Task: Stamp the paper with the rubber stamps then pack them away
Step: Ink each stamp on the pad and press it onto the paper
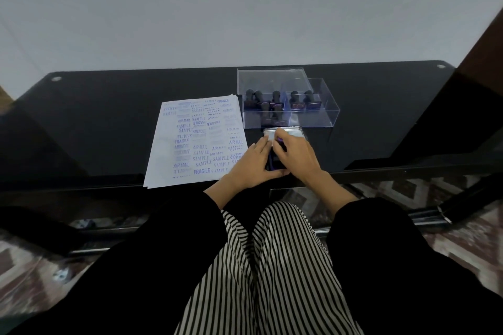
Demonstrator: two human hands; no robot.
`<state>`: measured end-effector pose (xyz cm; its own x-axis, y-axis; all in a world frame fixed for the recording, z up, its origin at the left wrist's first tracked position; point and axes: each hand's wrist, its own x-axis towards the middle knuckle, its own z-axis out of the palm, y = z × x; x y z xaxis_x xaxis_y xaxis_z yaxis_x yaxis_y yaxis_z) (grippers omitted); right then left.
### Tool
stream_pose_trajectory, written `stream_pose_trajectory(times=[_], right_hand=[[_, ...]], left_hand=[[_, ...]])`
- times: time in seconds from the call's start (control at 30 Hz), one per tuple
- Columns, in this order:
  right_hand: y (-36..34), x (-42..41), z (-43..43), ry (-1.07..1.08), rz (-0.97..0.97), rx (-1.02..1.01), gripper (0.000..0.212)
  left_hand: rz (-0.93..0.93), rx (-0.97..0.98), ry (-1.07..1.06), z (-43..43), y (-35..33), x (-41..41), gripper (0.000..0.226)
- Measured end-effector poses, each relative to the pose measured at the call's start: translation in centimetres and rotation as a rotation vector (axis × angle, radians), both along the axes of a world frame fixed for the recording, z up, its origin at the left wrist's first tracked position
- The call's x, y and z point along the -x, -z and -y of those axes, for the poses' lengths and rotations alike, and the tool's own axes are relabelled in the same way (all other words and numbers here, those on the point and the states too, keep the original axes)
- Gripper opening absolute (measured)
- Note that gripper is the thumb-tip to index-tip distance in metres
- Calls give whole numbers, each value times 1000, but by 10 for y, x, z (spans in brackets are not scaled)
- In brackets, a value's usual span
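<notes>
Hands in curled grip on ink pad (pixel 283 132) (left hand (pixel 251 164) against right hand (pixel 298 156))

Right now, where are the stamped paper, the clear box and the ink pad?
stamped paper (pixel 196 141), head view, middle of the sheet.
clear box (pixel 313 119), head view, bare front wall.
ink pad (pixel 269 133), head view, silvery far-left corner beyond the fingers.
</notes>
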<state>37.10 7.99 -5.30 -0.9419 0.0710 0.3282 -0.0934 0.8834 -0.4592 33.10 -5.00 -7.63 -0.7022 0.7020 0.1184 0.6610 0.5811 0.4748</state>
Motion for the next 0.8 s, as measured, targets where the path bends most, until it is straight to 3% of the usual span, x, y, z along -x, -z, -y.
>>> stream_pose_trajectory(times=[0.37,0.8], right_hand=[[11,-21,5,-17,-135,-52,15],[0,-5,-1,-79,-40,52,13]], left_hand=[[8,80,-6,0,1,1,91],[7,49,-4,0,-3,-2,91]])
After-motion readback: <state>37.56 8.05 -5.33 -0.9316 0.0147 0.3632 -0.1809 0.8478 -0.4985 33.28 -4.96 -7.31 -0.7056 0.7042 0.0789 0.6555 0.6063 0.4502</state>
